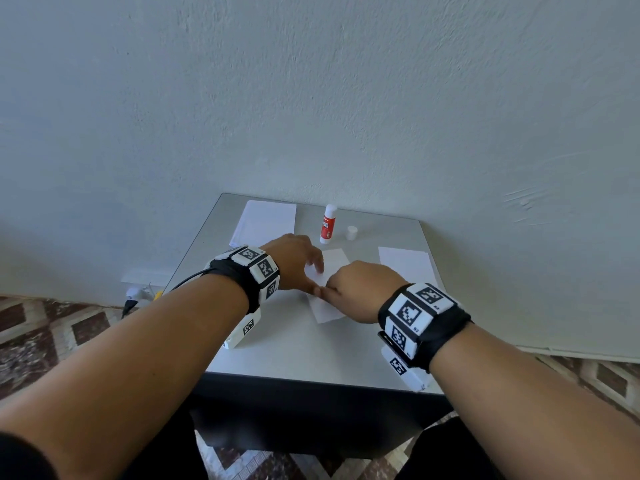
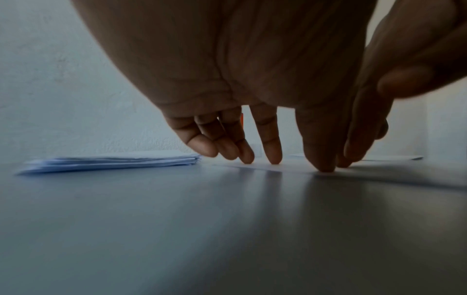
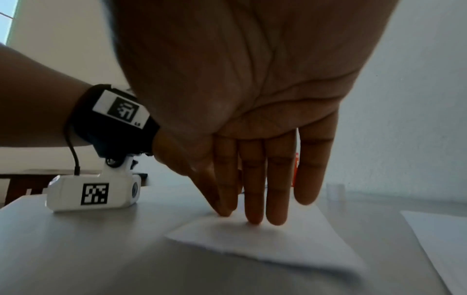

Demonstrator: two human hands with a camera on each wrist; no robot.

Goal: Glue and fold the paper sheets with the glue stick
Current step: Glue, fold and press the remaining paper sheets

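A folded white paper sheet (image 1: 327, 308) lies in the middle of the grey table (image 1: 294, 351). My left hand (image 1: 298, 263) presses it flat with straight fingers (image 2: 271, 147) along its left side. My right hand (image 1: 360, 294) presses the same folded sheet (image 3: 278, 245) with straight fingertips (image 3: 252, 199) from the right; both thumbs meet at the sheet's edge. A red and white glue stick (image 1: 328, 224) stands upright behind the hands, uncapped, with its white cap (image 1: 352, 233) beside it.
A stack of white sheets (image 1: 265, 221) lies at the table's back left, also seen as a low pile (image 2: 113, 162). Another white sheet pile (image 1: 407, 265) lies at the right. A wall rises right behind the table. Patterned floor surrounds it.
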